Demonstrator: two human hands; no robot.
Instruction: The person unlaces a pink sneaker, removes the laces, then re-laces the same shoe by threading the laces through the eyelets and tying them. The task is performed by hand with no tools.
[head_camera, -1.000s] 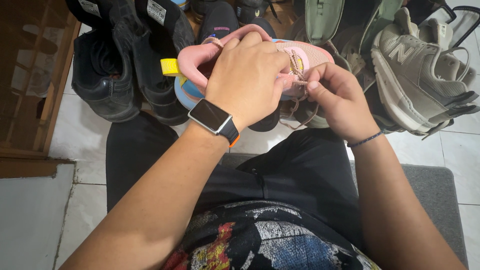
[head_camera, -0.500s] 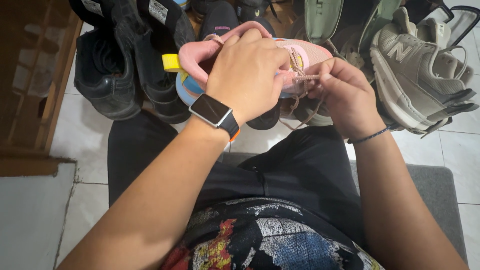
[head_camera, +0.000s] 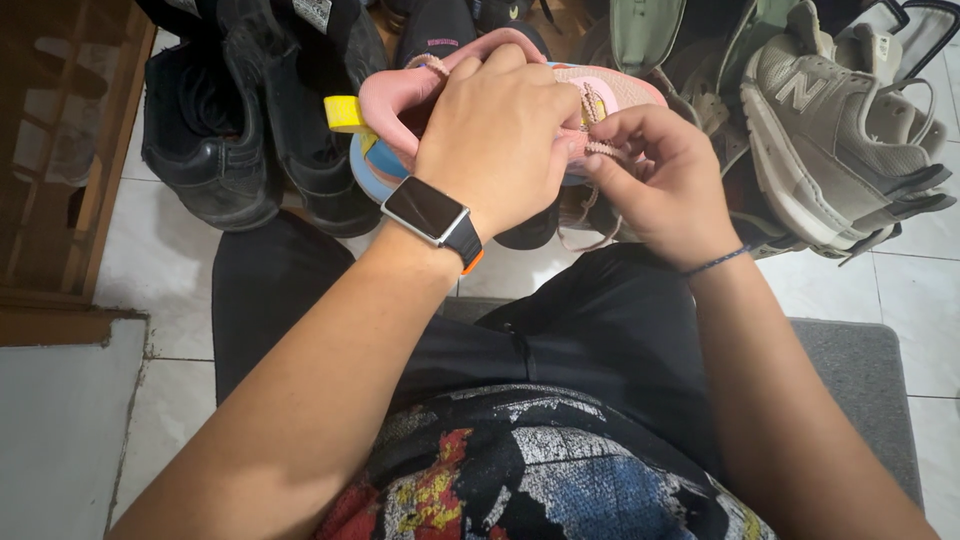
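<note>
My left hand, with a dark square watch on the wrist, is clamped over the middle of a small pink sneaker that has a blue sole and a yellow heel tab. The shoe is held above my knees with its toe pointing right. My right hand pinches the pink shoelace at the shoe's front eyelets; loose lace ends hang below the shoe. Most of the shoe's tongue is hidden under my left hand.
Black leather shoes stand on the white tiled floor at the upper left. A grey-beige sneaker and olive footwear crowd the upper right. A wooden frame runs down the left. I sit on a grey cushion.
My right hand has moved up and left along the lace, closer to the eyelets and my left hand. The shoe has shifted slightly upward.
</note>
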